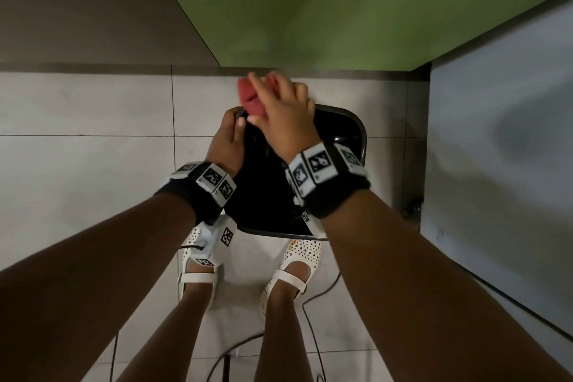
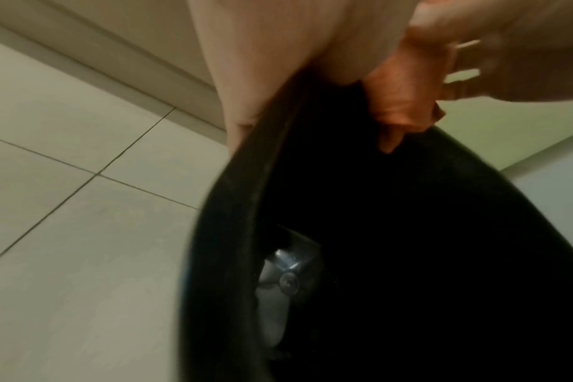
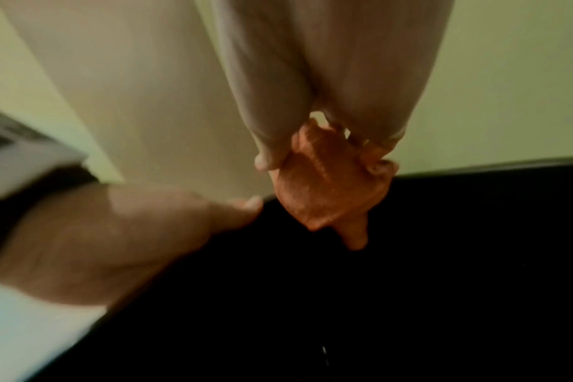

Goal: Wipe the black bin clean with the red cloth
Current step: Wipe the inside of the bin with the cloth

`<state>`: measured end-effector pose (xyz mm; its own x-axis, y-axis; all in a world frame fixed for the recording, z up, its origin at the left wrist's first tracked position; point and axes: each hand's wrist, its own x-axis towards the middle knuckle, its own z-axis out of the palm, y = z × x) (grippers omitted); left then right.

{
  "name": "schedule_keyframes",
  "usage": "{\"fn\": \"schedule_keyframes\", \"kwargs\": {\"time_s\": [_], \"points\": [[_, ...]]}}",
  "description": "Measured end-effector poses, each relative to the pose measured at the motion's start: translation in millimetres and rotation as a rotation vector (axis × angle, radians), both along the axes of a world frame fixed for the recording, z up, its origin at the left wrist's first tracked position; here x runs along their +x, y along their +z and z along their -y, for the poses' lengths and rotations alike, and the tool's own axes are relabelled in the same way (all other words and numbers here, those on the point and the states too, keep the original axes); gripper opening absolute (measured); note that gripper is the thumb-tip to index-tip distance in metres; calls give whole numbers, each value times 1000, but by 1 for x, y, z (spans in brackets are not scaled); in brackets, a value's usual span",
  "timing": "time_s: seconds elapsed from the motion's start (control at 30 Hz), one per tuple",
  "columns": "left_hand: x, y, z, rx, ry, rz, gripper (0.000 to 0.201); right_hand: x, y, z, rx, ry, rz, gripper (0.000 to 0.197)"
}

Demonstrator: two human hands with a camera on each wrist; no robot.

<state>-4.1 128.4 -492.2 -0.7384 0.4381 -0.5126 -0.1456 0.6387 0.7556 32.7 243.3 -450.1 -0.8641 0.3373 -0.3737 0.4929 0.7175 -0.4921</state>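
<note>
The black bin (image 1: 356,130) stands on the tiled floor in front of my feet, its dark inside facing up. My left hand (image 1: 228,139) grips the bin's left rim (image 2: 233,206) near the far corner. My right hand (image 1: 280,112) holds the bunched red cloth (image 1: 249,96) just above the far left part of the rim. In the right wrist view the red cloth (image 3: 327,186) hangs from my fingertips (image 3: 265,160) over the bin's dark opening (image 3: 409,258). The left wrist view shows the cloth (image 2: 399,100) at the rim's far end.
A green wall (image 1: 341,9) rises right behind the bin and a pale panel (image 1: 502,133) closes the right side. Light floor tiles (image 1: 86,164) spread to the left. My white shoes (image 1: 198,260) stand close to the bin, with a black cable (image 1: 313,313) on the floor.
</note>
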Motion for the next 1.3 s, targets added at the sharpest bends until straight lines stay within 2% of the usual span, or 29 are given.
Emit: {"fn": "schedule_keyframes", "kwargs": {"time_s": [0.1,0.3,0.47,0.6,0.7,0.8,0.93,0.97,1.03,1.1,1.17,1.23,1.3], "points": [[5,-1,-1,-23,0,-76,31,0,-9,5,174,169,133,65],[4,-1,-1,-112,-44,-150,33,-7,-13,15,287,204,66,51],[5,0,-2,-150,-39,-165,32,-15,-17,14,257,107,112,37],[7,3,-3,-172,4,-154,33,-5,-19,4,241,9,103,38],[8,5,-4,-187,8,-139,33,22,-20,-18,267,-80,108,37],[7,6,-4,-193,-6,-138,34,52,-20,-46,299,-163,192,49],[7,6,-4,-202,-45,-169,36,62,-25,-52,367,-178,235,47],[8,6,-5,-205,-52,-179,36,59,-25,-53,368,-161,243,51],[10,5,-5,-212,-52,-196,36,46,-23,-58,317,-81,271,71],[11,3,-6,-220,-54,-201,36,30,-19,-61,259,48,219,78],[12,2,-6,-240,-59,-200,37,14,-18,-48,254,207,116,76],[12,1,-7,-249,-56,-195,37,-1,-19,-29,263,347,86,68],[11,1,-5,-260,-35,-183,36,-9,-23,-17,271,368,74,52]]}}
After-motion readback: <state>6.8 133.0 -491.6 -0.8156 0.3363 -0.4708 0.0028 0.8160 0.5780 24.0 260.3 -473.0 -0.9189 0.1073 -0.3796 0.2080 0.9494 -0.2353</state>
